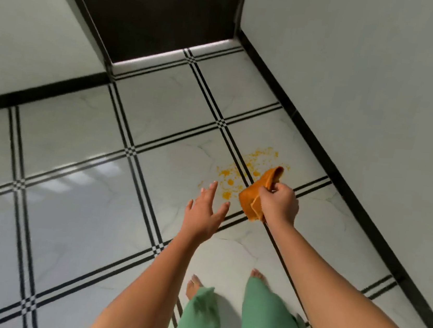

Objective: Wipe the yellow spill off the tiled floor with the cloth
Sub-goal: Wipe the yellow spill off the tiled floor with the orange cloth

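Observation:
A yellow spill [242, 168] lies scattered in spots and smears on the white tiled floor [71, 227], close to the right wall. My right hand [279, 204] is shut on a folded orange cloth [256, 193], held in the air just over the near edge of the spill; the cloth hides part of it. My left hand [205, 210] is stretched forward beside it, fingers apart, holding nothing. I am standing, and both arms reach out ahead of me.
A white wall with black skirting [344, 179] runs along the right. A dark doorway [157, 12] is ahead, with another white wall at the left. My bare feet [193, 286] and green trouser legs show below.

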